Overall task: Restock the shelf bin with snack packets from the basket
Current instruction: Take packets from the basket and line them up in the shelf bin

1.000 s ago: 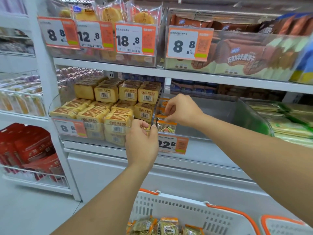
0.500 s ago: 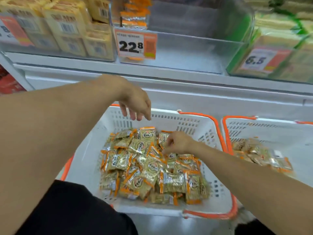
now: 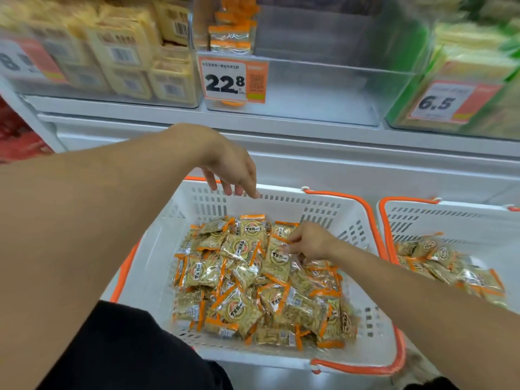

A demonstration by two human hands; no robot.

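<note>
The snack packets (image 3: 254,280) are glossy, crinkled clear film with orange edges. The basket (image 3: 157,266) is matt white perforated plastic with smooth orange plastic handles (image 3: 363,202). The shelf bin (image 3: 323,88) is clear, smooth plastic that catches glare. Its price tag (image 3: 235,80) looks like printed paper. The shelf edge (image 3: 281,139) is smooth, white and faintly shiny.

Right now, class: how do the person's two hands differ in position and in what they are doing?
The left hand hangs above the basket's far rim, fingers loose, holding nothing; the right hand is down inside the basket, pinching a snack packet. The left hand is higher and nearer the shelf; the right hand touches the pile. Both are bare and over the same white basket.
</note>
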